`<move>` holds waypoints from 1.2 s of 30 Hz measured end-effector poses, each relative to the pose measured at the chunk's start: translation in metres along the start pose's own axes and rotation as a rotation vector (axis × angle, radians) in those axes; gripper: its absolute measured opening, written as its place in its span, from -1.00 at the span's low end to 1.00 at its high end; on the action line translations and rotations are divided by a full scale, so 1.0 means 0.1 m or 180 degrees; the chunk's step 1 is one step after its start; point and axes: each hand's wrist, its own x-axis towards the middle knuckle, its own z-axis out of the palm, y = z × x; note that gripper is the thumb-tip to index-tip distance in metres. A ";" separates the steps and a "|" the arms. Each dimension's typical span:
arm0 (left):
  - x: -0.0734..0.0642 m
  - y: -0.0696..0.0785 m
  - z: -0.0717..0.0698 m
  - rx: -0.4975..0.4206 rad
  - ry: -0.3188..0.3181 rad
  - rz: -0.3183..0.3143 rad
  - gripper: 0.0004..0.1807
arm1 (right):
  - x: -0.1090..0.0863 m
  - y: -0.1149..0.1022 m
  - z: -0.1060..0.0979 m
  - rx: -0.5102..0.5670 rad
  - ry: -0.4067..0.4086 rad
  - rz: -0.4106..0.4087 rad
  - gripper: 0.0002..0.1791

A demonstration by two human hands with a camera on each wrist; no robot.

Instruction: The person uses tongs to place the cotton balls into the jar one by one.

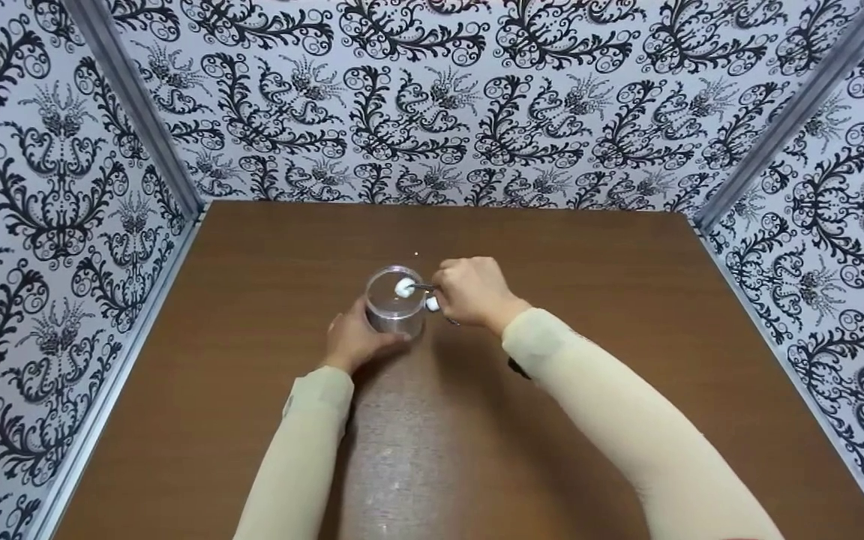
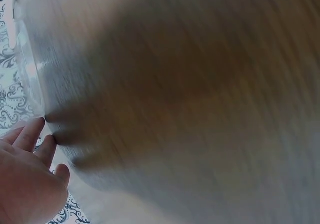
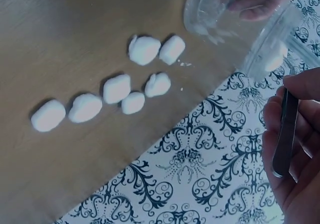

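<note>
A clear plastic jar (image 1: pixel 394 307) stands on the table, and my left hand (image 1: pixel 357 337) holds it round its near left side. In the left wrist view the fingers of that hand (image 2: pixel 30 164) rest against the jar. My right hand (image 1: pixel 475 291) grips metal tweezers (image 3: pixel 286 139) at the jar's right. At the tweezers' tips a white cotton ball (image 1: pixel 406 287) is at the jar's mouth; the right wrist view shows this cotton ball (image 3: pixel 276 60) partly behind the rim. Several more cotton balls (image 3: pixel 117 88) lie on the table, mostly hidden by my right hand in the head view.
The brown wooden table (image 1: pixel 267 285) is bounded by walls with black and white scroll patterns (image 1: pixel 432 112) at the back and both sides. Small white crumbs (image 3: pixel 185 64) lie near the cotton balls. Grey metal posts (image 1: pixel 139 112) mark the corners.
</note>
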 end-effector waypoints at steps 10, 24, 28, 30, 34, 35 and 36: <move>0.02 -0.03 0.02 0.0050 0.0023 0.0055 0.16 | 0.02 -0.02 0.06 -0.0091 -0.0211 0.0009 -0.84; 0.04 -0.02 0.01 0.0084 -0.0050 0.0053 0.21 | -0.20 0.26 -0.19 0.0016 -0.0139 0.0144 -0.89; 0.03 0.00 0.00 0.0058 -0.0045 0.0054 0.21 | -0.49 0.55 -0.21 -0.0025 -0.0026 0.0240 -0.90; 0.02 0.00 -0.01 0.0046 -0.0061 0.0035 0.21 | -0.67 0.68 -0.18 -0.0059 -0.0022 0.0285 -0.90; -0.02 0.00 -0.04 0.0016 -0.0086 -0.0029 0.20 | -1.02 0.90 -0.08 -0.0154 -0.0156 0.0312 -0.90; -0.02 0.01 -0.04 0.0003 -0.0093 -0.0042 0.20 | -1.10 0.95 -0.06 -0.0169 -0.0210 0.0325 -0.89; -0.01 0.02 -0.04 -0.0010 -0.0095 -0.0050 0.20 | -1.18 0.99 -0.04 -0.0182 -0.0262 0.0338 -0.89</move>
